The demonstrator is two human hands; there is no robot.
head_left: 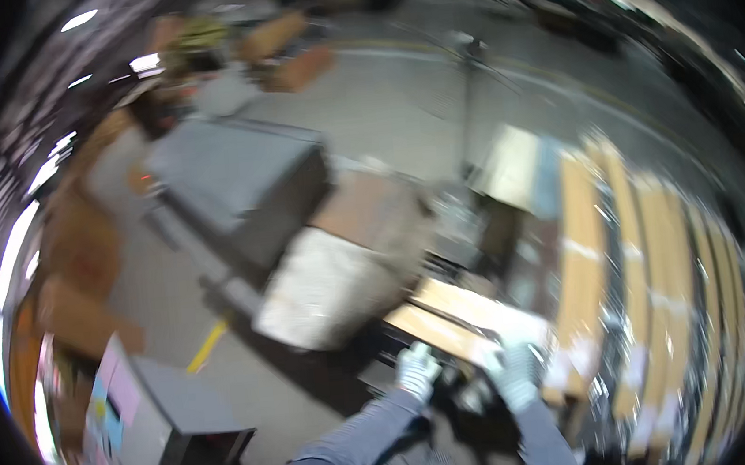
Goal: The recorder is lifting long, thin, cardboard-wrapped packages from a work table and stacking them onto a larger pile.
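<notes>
Motion smears much of the picture. My left hand, in a pale glove, is at the near side of a long tan pack with shiny plastic on it. My right hand, gloved alike, reaches to the right end of that pack, beside a second tan strip lying parallel behind it. Blur hides the fingers of both hands, so a hold on the pack cannot be made out. Under the hands are dark shapes too blurred to name.
Several long tan packs stand in a row on the right, partly plastic-wrapped. Ahead are a white-covered bulky stack and a large grey box-shaped unit. A grey cabinet stands at lower left; brown cartons line the far left.
</notes>
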